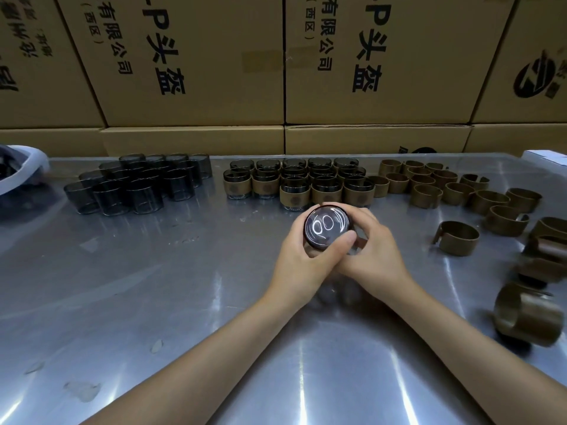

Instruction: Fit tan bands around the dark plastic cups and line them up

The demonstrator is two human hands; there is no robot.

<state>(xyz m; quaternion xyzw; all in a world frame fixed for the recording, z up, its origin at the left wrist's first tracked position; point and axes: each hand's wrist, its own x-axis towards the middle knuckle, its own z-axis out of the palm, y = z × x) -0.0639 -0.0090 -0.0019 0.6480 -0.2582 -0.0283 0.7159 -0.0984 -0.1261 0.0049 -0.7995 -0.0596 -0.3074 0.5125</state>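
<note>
both forearms are reaching in from the near edge of the table (153, 271) and meeting at its middle. the left hand (302, 259) and right hand (372, 256) are pressing together, both curling round one cup (326, 227), held above the table with its round end facing the camera. whether a band is already on it i cannot tell; the fingers are hiding its wall. the cup is looking light, rigid and slick, probably easy to slip, so gripping its side wall seems best. loose bands (457, 237) are lying to the right and are looking thin and springy. beyond the hands, banded cups (296, 197) are standing in rows; bare cups (144, 196) are clustering far left, boxes (190, 56) behind.
</note>
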